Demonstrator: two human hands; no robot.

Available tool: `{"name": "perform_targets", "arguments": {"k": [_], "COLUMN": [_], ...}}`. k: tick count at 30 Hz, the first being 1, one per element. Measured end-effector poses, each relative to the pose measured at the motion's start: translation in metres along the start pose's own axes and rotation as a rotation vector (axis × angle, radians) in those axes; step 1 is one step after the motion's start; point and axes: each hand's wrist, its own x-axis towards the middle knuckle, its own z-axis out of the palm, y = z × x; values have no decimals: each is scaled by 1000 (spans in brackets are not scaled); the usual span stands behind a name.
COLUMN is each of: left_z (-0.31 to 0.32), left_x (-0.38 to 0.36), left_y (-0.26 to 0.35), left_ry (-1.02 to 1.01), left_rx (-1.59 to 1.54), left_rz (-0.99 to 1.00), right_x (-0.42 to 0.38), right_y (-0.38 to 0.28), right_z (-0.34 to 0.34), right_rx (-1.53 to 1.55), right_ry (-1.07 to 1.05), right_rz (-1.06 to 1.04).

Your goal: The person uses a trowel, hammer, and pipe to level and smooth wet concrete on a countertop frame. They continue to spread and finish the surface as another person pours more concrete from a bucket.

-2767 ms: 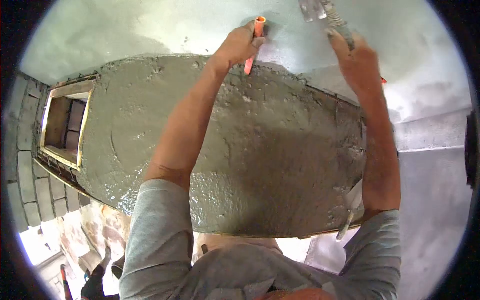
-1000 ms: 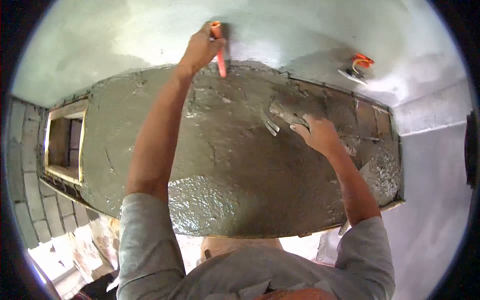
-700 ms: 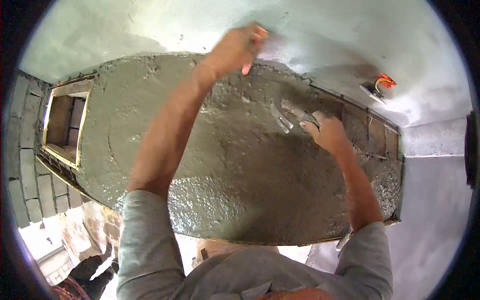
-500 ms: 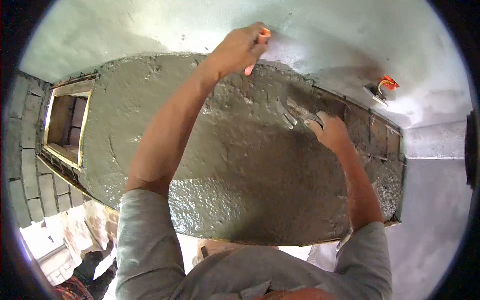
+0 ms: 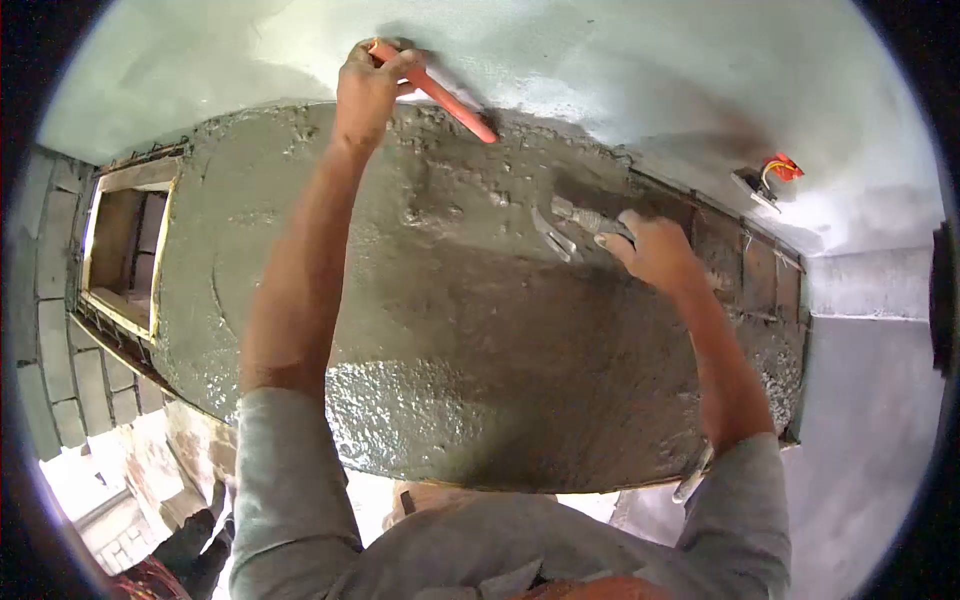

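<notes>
My left hand (image 5: 375, 85) is closed around one end of a red-orange plastic pipe (image 5: 450, 103), near the back wall. Its free end slants down to the right, close over the rough far edge of the wet concrete (image 5: 420, 290). My right hand (image 5: 655, 247) grips the grey, cement-smeared handle of a trowel (image 5: 592, 218) on the right part of the slab. The trowel's bright metal neck shows to the left of the handle. Its blade blends into the grey surface, so I cannot make out its outline.
A wooden frame (image 5: 155, 260) surrounds an opening at the slab's left end, beside a block wall (image 5: 55, 290). Formwork with exposed bars (image 5: 755, 270) lies along the right. An orange electrical box with wires (image 5: 780, 170) sits in the plastered back wall (image 5: 660, 60).
My left hand has moved left with the pipe, which now shows along its length. My right hand and the trowel have shifted slightly left.
</notes>
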Motion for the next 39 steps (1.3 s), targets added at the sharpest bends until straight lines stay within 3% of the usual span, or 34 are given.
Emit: {"name": "perform_targets", "arguments": {"k": [1, 3, 5, 7, 9, 10, 12, 15, 17, 19, 25, 28, 29, 31, 34, 37, 39], "left_z": [5, 34, 95, 111, 121, 108, 120, 125, 112, 96, 76, 71, 62, 45, 46, 75, 74], "left_x": [-1, 4, -15, -19, -7, -7, -11, -49, -54, -39, -43, -46, -37, -7, 16, 13, 17], "left_y": [-10, 26, 24, 33, 13, 13, 26, 28, 53, 44, 30, 27, 26, 15, 19, 24, 23], "left_ry": [54, -452, -233, 39, 125, 144, -44, -156, -70, -100, -105, -203, -206, -101, -249, -253, -245], "left_rx": [-24, 116, 136, -20, 149, 180, 272, 297, 189, 68, -153, 189, 185, 486, 645, 756, 751], "left_rz": [46, 102, 76, 7, 229, 222, 166, 193, -84, -178, -177, 64, 62, 179, 298, 360, 328], "right_x": [8, 10, 18, 13, 11, 17, 6, -11, -22, -36, -44, -37, -33, -23, -2, 8, 8], "right_y": [2, 2, -11, -12, -14, -23, -18, -7, 0, 1, 14, 13, 9, 1, -8, -12, -10], "right_z": [4, 13, 12, 20, 17, 15, 3, 7, 6, 2, -3, -4, -8, -8, -7, -13, -14], "right_rx": [-35, -80, -38, -45, -131, -117, -131, -145, -118, -89, -31, -24, -14, -11, -54, -167, -101], "right_ry": [-7, -34, 11, 42, -24, -31, -102, 12, 37, 50, 35, 69, 77, 74, 151, 38, 80], "right_rz": [3, -3, 4, -12, -25, -57, 25, 44, 47, 28, 6, 28, -3, -34, -124, -117, -254]}}
